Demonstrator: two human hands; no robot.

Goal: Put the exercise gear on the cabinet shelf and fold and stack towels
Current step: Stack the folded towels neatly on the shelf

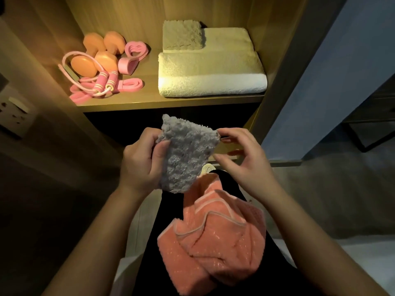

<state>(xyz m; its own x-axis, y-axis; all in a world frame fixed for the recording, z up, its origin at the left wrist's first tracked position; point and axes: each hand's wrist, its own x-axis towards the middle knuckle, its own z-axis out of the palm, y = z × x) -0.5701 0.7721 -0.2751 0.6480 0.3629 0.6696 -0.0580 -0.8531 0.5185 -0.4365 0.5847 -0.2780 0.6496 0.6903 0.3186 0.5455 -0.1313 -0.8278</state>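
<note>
I hold a small fluffy grey towel (186,153) up in front of the cabinet. My left hand (142,161) grips its left side, thumb across the front. My right hand (239,157) pinches its upper right corner with the fingertips. A crumpled salmon-pink towel (215,236) lies on my lap below. On the lit cabinet shelf (149,102) a folded white towel (211,74) sits at the front right, with a cream towel (228,39) and a small fluffy beige one (182,35) behind it. Orange dumbbells (100,54), a pink skipping rope (102,81) and pink resistance bands (131,84) lie on the shelf's left.
Wooden cabinet walls (284,50) close the shelf on both sides. A wall socket plate (15,110) is at the far left. A dark opening lies under the shelf. Grey floor (320,189) spreads to the right, beside a dark furniture frame (374,124).
</note>
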